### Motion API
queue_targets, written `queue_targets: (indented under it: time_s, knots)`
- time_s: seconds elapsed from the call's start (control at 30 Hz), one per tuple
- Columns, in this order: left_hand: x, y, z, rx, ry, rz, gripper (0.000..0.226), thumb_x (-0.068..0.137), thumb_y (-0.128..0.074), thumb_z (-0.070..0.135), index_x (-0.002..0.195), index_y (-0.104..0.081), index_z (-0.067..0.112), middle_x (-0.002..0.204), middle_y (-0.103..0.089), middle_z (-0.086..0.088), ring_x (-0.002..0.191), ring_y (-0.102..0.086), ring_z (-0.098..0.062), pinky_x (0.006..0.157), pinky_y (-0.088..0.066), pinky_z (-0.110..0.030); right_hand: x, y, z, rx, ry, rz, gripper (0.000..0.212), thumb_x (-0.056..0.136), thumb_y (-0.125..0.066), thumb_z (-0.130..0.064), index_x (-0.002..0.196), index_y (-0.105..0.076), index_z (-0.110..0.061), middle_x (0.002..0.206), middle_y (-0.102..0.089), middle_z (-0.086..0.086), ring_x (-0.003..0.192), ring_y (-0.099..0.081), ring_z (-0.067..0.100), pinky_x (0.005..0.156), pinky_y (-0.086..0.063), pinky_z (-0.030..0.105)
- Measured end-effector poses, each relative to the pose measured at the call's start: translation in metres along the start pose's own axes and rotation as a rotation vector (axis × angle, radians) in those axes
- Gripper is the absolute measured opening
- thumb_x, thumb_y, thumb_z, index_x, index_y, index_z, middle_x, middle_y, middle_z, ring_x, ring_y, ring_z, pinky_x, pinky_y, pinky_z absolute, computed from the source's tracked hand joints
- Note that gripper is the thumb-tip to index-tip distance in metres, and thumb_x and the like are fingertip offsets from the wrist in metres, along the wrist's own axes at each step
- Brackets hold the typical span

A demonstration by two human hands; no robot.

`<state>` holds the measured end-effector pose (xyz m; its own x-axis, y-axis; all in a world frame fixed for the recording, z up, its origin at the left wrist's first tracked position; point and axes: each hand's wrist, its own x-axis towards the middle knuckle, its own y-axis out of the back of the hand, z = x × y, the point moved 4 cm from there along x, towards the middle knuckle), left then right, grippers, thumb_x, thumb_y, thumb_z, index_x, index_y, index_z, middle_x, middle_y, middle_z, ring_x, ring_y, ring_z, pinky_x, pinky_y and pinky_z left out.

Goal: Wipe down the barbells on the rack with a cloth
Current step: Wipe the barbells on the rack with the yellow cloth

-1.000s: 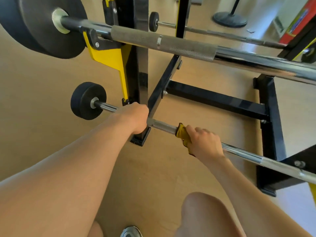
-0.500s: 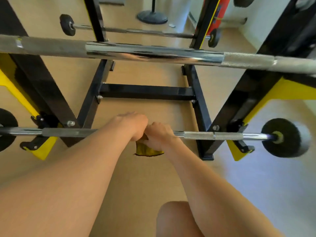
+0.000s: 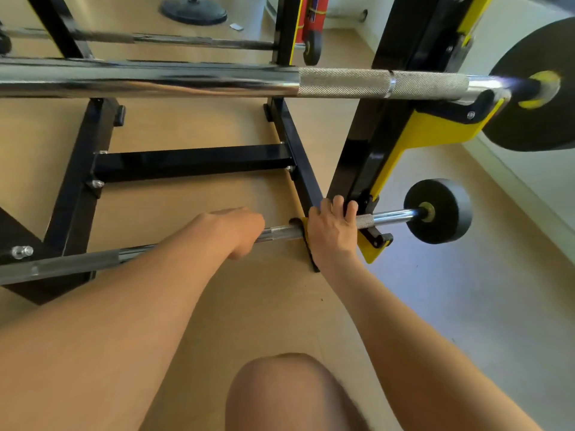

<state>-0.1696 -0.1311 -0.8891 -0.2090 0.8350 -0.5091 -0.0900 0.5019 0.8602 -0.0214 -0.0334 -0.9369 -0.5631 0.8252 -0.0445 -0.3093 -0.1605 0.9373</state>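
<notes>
A thin chrome barbell (image 3: 280, 233) lies low across the black rack (image 3: 193, 163), with a small black plate (image 3: 441, 209) at its right end. My left hand (image 3: 236, 231) is closed around the bar near its middle. My right hand (image 3: 333, 231) presses a yellow cloth (image 3: 305, 236) around the bar just left of the rack's right upright; only a sliver of cloth shows. A thicker barbell (image 3: 217, 82) rests higher up on a yellow hook (image 3: 435, 129) and carries a large black plate (image 3: 541, 85). A third bar (image 3: 161, 38) lies at the back.
The rack's black uprights (image 3: 401, 88) and floor beams (image 3: 74, 194) surround the low bar. A round black stand base (image 3: 193, 9) and a red object (image 3: 314, 14) sit at the back. My knee (image 3: 289, 393) is below. Wooden floor spreads around, with a white wall at right.
My right hand has slid the cloth rightward along the low bar to the right upright. My left hand followed right along the bar. The view has swung right.
</notes>
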Motion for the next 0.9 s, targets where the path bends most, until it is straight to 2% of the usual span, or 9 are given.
queue_targets:
  time_s: [0.17,0.27,0.37,0.43,0.57,0.63,0.77,0.83,0.9]
  knots:
    - [0.007,0.005,0.011,0.104,0.025,-0.009,0.021,0.096,-0.062,0.007,0.088,-0.05,0.023,0.086,-0.05,0.0,0.082,-0.057,-0.024,0.07,-0.045,-0.037,0.019,-0.002,-0.006,0.137,0.157,0.015,0.019,0.096,-0.071,-0.025,0.111,-0.061,-0.018,0.104,-0.065,0.004,0.105,-0.062,0.029,0.1,-0.038,0.042]
    - [0.011,0.005,0.02,0.164,0.048,-0.035,0.016,0.099,-0.064,0.012,0.104,-0.053,0.024,0.093,-0.053,-0.001,0.088,-0.056,-0.023,0.073,-0.044,-0.036,0.017,0.002,-0.019,0.226,0.305,0.051,0.021,0.098,-0.068,-0.03,0.103,-0.05,-0.021,0.1,-0.067,0.001,0.098,-0.061,0.028,0.092,-0.039,0.04]
    - [0.018,-0.008,0.026,0.168,0.084,-0.073,0.018,0.101,-0.063,0.018,0.119,-0.061,0.021,0.098,-0.059,-0.003,0.091,-0.061,-0.021,0.079,-0.053,-0.035,0.004,0.003,-0.03,0.329,0.38,0.187,0.025,0.097,-0.069,-0.032,0.115,-0.055,-0.023,0.106,-0.068,-0.001,0.101,-0.057,0.029,0.091,-0.038,0.041]
    - [0.021,-0.014,0.027,0.143,0.097,-0.083,0.017,0.101,-0.062,0.017,0.117,-0.061,0.019,0.099,-0.061,-0.004,0.092,-0.063,-0.022,0.084,-0.056,-0.037,-0.006,-0.001,-0.021,0.341,0.393,0.269,0.035,0.095,-0.073,-0.031,0.125,-0.054,-0.027,0.116,-0.066,-0.002,0.107,-0.055,0.027,0.095,-0.037,0.043]
    - [0.021,-0.01,0.018,0.095,0.103,-0.106,0.023,0.099,-0.061,0.022,0.122,-0.064,0.023,0.101,-0.058,0.0,0.096,-0.063,-0.026,0.08,-0.05,-0.037,-0.017,-0.018,0.036,0.257,0.258,0.267,0.054,0.09,-0.077,-0.022,0.137,-0.052,-0.025,0.136,-0.057,-0.001,0.132,-0.044,0.027,0.108,-0.032,0.048]
    - [0.019,-0.01,0.014,0.076,0.098,-0.124,0.027,0.1,-0.061,0.024,0.126,-0.066,0.021,0.104,-0.06,0.0,0.1,-0.065,-0.028,0.088,-0.055,-0.04,-0.022,-0.018,0.059,0.154,0.12,0.299,0.042,0.094,-0.07,-0.019,0.133,-0.055,-0.023,0.131,-0.06,-0.001,0.131,-0.043,0.029,0.106,-0.033,0.047]
    - [0.017,-0.01,0.012,0.069,0.066,-0.099,0.025,0.1,-0.063,0.023,0.124,-0.066,0.02,0.1,-0.059,0.0,0.095,-0.063,-0.027,0.089,-0.055,-0.04,-0.015,0.001,0.041,0.14,-0.093,0.089,0.027,0.096,-0.067,-0.02,0.123,-0.063,-0.017,0.118,-0.061,0.006,0.122,-0.044,0.035,0.104,-0.039,0.046]
    - [0.017,-0.006,0.014,0.087,0.043,-0.072,0.024,0.101,-0.063,0.023,0.125,-0.065,0.023,0.097,-0.055,0.0,0.092,-0.058,-0.025,0.083,-0.052,-0.039,-0.007,0.015,-0.001,0.255,0.108,0.059,0.017,0.096,-0.06,-0.015,0.112,-0.067,-0.018,0.106,-0.065,0.003,0.113,-0.046,0.033,0.095,-0.04,0.04]
    - [0.016,-0.003,0.016,0.077,0.026,-0.053,0.024,0.102,-0.063,0.025,0.126,-0.065,0.024,0.099,-0.055,0.0,0.092,-0.056,-0.025,0.083,-0.051,-0.039,-0.009,0.02,-0.036,0.399,0.338,0.061,0.023,0.089,-0.053,-0.008,0.104,-0.067,-0.019,0.099,-0.068,-0.002,0.101,-0.043,0.028,0.082,-0.031,0.034]
